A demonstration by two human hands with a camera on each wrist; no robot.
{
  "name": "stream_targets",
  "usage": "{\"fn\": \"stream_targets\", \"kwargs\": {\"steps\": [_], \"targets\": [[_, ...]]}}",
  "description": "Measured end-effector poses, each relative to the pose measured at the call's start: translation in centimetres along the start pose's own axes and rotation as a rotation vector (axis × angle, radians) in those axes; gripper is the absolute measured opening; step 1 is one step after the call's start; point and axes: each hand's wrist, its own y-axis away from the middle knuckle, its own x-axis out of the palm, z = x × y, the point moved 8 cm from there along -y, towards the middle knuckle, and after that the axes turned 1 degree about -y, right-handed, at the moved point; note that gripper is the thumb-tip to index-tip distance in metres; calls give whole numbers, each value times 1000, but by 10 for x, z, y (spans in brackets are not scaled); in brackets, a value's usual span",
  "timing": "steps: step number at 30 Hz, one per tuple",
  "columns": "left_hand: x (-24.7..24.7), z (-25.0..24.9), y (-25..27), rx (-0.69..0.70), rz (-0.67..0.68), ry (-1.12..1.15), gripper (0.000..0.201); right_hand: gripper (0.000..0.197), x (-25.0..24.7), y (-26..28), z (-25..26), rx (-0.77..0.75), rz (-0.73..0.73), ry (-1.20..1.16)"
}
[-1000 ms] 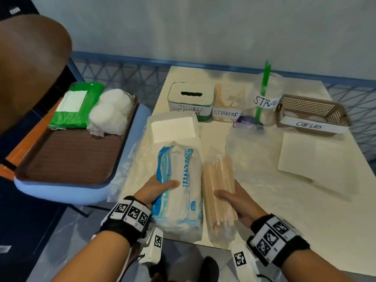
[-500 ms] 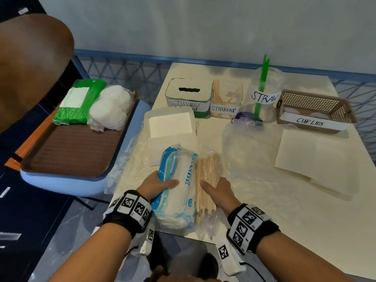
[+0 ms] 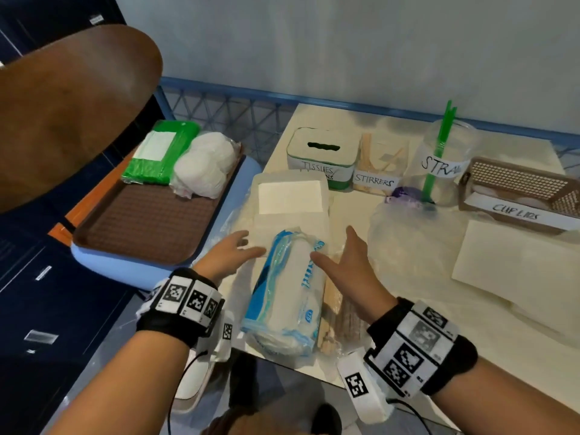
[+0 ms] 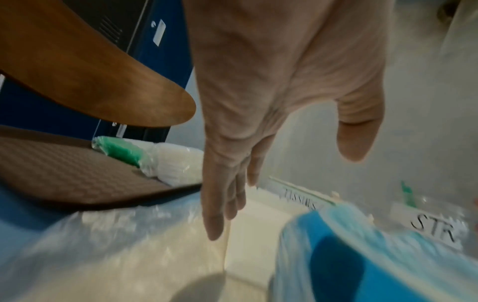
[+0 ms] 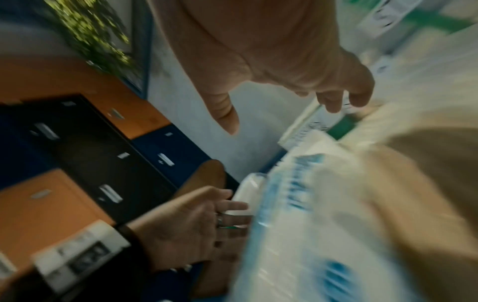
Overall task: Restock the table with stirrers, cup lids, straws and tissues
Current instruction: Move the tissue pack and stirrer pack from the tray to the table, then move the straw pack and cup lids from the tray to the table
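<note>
1. Left hand (image 3: 230, 254) has its grip released: fingers straight and spread, holding nothing, just left of the tissue pack (image 3: 288, 293); whether the fingertips touch the pack cannot be told
2. Right hand (image 3: 348, 265) also has its grip released, fingers extended, with the thumb over the pack's right upper edge and the palm above the stirrer bundle (image 3: 332, 306)
3. The tissue pack, in blue and white wrap, lies lengthwise on the near edge of the tabletop (image 3: 470, 324); the wooden stirrer bundle lies along its right side, touching it
4. Beyond the pack sits a white box (image 3: 290, 196), and clear plastic (image 3: 408, 233) lies crumpled to the right
5. Along the back stand the labelled tissue box (image 3: 323, 155), stirrer holder (image 3: 381, 171), straw jar (image 3: 445, 164) with green straws (image 3: 437, 152) in it, and cup lid basket (image 3: 521, 193)
6. Left of the tabletop a brown tray (image 3: 138, 227) holds a green packet (image 3: 160, 152) and a white bag (image 3: 204, 174) at its far end
</note>
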Motion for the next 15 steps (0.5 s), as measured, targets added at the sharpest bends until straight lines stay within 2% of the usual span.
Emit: {"fn": "stream_targets", "kwargs": {"steps": [4,8,12,15], "targets": [[-72,-27,-18,111,-219,34,55,83,25,-20,66,-81,60,-148],[-152,-43,-53,94,-389,6,58,84,69,-57,134,-94,148,-232],[-228,-56,-97,62,-489,-129,65,87,120,-119,196,-75,122,-228],[-272,-57,-132,21,-546,-177,67,86,159,-173,213,14,49,-190]]}}
